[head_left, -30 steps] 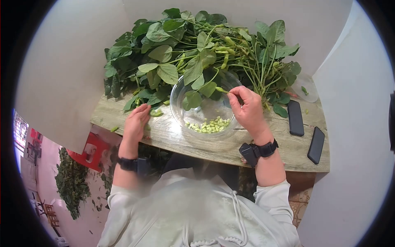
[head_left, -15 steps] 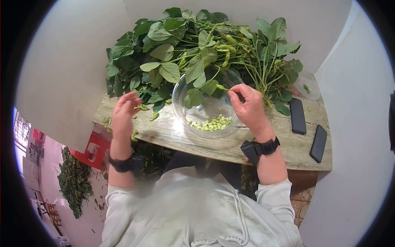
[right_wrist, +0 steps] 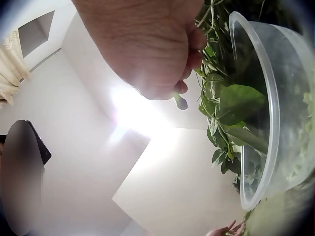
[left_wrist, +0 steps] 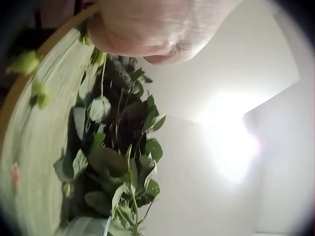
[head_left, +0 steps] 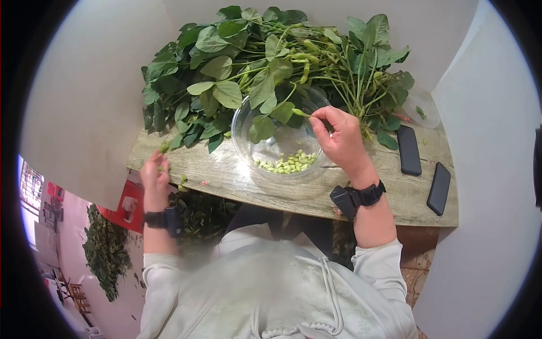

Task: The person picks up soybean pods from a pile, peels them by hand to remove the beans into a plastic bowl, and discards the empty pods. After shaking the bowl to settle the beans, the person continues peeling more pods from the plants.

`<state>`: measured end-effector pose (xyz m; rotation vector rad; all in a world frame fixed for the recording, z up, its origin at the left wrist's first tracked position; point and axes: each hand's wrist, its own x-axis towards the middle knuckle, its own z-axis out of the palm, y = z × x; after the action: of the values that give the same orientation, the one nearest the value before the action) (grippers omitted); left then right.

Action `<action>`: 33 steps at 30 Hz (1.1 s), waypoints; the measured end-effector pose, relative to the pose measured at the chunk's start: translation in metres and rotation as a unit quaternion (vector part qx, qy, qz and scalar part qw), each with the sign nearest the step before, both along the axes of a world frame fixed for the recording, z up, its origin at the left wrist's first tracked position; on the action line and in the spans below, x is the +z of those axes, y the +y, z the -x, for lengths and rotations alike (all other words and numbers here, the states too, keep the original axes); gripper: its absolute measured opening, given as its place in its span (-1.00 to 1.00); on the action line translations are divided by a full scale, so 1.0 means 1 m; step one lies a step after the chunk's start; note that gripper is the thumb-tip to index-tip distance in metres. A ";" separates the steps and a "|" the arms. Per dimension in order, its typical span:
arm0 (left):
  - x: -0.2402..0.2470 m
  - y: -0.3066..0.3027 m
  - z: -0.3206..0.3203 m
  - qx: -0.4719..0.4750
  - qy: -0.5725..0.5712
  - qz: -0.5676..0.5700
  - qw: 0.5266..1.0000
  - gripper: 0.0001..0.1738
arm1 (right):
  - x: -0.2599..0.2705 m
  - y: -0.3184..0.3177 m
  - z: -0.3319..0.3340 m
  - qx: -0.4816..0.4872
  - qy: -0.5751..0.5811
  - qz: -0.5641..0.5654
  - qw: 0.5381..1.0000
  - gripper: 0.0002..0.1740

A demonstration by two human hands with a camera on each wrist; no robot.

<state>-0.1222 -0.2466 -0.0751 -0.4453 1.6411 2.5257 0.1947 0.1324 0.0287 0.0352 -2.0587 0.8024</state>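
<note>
Over the right rim of a clear bowl [head_left: 237, 144], my right hand [head_left: 344, 138] pinches one end of a green bean pod [head_left: 301, 113] between thumb and fingertips. In the right wrist view, the pod's free end [right_wrist: 181, 102] sticks out below the fingers. Shelled pale green beans [head_left: 288, 162] lie in the near part of the bowl. At the table's left end, my left hand [head_left: 154, 178] holds green pods [head_left: 164, 147], partly hidden by its fingers. In the left wrist view, two pods [left_wrist: 40, 93] show by the table edge below that hand.
A big heap of leafy bean plants [head_left: 226, 68] covers the back of the table [head_left: 214, 175], some leaves hanging over the bowl. Two black phones [head_left: 409, 150] lie at the right. A red stool [head_left: 130, 206] and a plant pile [head_left: 106, 251] are on the floor at left.
My left hand has moved left from beside the bowl, lifting midway, to the table's left end. Pods that lay left of the bowl are gone from there. My right hand keeps its pod.
</note>
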 end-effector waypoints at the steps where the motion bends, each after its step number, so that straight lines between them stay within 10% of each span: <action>1: -0.013 -0.032 0.019 -0.006 0.017 0.008 1.000 -0.54 | 0.001 0.000 -0.001 -0.001 -0.001 0.001 1.000 -0.91; 8: 0.058 -0.019 -0.009 0.024 0.172 0.202 0.964 -0.55 | 0.001 -0.002 0.002 0.002 -0.007 0.004 1.000 -0.92; 18: 0.121 0.186 -0.109 -0.337 0.259 -0.061 0.903 -0.61 | -0.005 -0.004 0.004 0.000 -0.030 -0.005 1.000 -0.92; 22: 0.139 0.217 -0.139 -0.507 0.283 0.058 0.812 -0.65 | -0.005 -0.007 0.006 0.000 -0.048 -0.026 0.998 -0.92; 26: 0.136 0.231 -0.165 -0.427 0.566 0.298 0.639 -0.82 | -0.007 -0.008 0.009 -0.003 -0.037 -0.040 0.999 -0.93; 33: 0.130 0.233 -0.161 -0.488 0.536 0.291 0.624 -0.84 | -0.008 -0.013 0.012 -0.007 -0.045 -0.020 0.999 -0.92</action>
<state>0.0389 -0.0139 0.0550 1.7757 1.9882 1.2249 0.1831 0.1196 0.0205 0.0073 -2.1579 0.7660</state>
